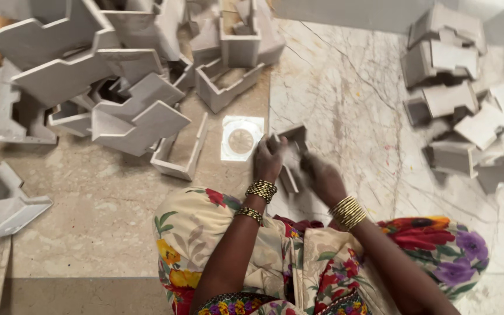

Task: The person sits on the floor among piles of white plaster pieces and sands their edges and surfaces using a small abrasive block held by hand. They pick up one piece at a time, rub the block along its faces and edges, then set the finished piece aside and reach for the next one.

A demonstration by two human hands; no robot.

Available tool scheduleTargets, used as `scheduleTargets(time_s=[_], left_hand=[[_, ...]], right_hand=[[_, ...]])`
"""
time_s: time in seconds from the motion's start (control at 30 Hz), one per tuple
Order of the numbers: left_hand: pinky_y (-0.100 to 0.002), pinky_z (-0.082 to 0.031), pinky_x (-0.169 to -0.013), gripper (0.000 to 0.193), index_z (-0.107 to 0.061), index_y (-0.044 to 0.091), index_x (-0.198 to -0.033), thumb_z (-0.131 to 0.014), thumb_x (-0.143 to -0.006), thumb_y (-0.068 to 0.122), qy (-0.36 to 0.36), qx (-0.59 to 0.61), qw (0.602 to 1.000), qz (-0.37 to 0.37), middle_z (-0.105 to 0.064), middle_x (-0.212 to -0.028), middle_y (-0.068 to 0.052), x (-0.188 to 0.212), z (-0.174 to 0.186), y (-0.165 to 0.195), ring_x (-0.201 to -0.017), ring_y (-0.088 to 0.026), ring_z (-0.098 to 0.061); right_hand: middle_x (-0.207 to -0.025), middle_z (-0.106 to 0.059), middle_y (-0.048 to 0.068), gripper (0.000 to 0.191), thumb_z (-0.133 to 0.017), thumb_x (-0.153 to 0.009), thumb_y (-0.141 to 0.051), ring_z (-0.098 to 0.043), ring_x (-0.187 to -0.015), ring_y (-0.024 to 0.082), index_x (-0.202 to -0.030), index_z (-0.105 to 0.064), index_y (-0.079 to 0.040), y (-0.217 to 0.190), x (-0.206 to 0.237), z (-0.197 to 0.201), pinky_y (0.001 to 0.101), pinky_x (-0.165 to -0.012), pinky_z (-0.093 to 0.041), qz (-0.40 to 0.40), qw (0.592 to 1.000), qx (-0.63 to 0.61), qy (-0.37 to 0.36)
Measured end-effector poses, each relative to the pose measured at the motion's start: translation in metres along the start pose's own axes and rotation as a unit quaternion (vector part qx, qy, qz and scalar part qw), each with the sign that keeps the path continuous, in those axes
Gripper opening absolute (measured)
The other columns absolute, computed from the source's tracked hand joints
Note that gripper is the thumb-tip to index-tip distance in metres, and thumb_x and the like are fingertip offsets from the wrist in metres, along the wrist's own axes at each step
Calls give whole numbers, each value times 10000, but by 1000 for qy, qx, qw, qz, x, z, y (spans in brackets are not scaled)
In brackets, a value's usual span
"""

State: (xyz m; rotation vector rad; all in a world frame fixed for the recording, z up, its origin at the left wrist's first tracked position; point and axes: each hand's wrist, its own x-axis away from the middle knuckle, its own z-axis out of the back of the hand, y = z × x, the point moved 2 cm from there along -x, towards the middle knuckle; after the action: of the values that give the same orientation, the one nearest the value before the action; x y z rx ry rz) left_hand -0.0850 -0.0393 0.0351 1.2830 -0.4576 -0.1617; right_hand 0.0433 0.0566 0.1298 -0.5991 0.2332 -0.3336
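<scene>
A small grey cardboard tray (291, 153) is held between both hands above the marble floor (345, 93). The left hand (268, 158) fingers are clamped on its left edge. The right hand (321, 176) fingers are closed on its lower right side.

Gold bangles (262, 191) circle both wrists; the garment (205, 233) is cream (red, purple, yellow flowers).

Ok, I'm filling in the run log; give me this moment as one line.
left hand: holds grey box piece | right hand: on same piece | pile of grey pieces to the left | stacked pieces to the right | floor: marble
</scene>
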Motion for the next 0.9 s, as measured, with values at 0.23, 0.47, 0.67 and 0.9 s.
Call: scheduleTargets(time_s=[0.23,0.47,0.67,0.9], left_hand=[[-378,-501,-920,577,-587,-17,-1371,-521,-1070,471,-37,154,987,-20,-636,-1081,-233,1,-11,-6,-1010,-303,-593],[-318,-512,-924,556,-505,52,-1361,-505,-1041,507,-109,321,940,28,-606,-1209,-73,-4,-1,4,-1095,-161,-580],[-318,-517,-1003,660,-535,106,-1374,-429,-972,620,-126,472,868,83,-658,-1263,-55,-13,0,-12,-1151,-162,-628],[-405,-481,-990,786,-509,-3,-1424,-413,-1100,707,-182,484,852,80,-629,-1216,-110,-17,-5,-27,-1110,-237,-592]], right_hand=[[-1134,-725,217,348,-587,-1022,-47,-732,-955,383,-1370,-588,-53,-8,-11,-20,425,-772,-604,11,974,-127,187],[-1132,-751,184,271,-657,-956,-83,-762,-958,347,-1218,-716,-46,-18,-42,-20,395,-839,-611,31,975,-211,58],[-1150,-744,200,280,-673,-949,-83,-748,-991,345,-1223,-713,-38,-21,-40,-28,405,-848,-604,53,977,-202,32],[-1096,-723,200,332,-637,-965,-41,-751,-958,290,-1295,-612,-37,-6,-51,-33,386,-821,-626,78,974,-210,18]])
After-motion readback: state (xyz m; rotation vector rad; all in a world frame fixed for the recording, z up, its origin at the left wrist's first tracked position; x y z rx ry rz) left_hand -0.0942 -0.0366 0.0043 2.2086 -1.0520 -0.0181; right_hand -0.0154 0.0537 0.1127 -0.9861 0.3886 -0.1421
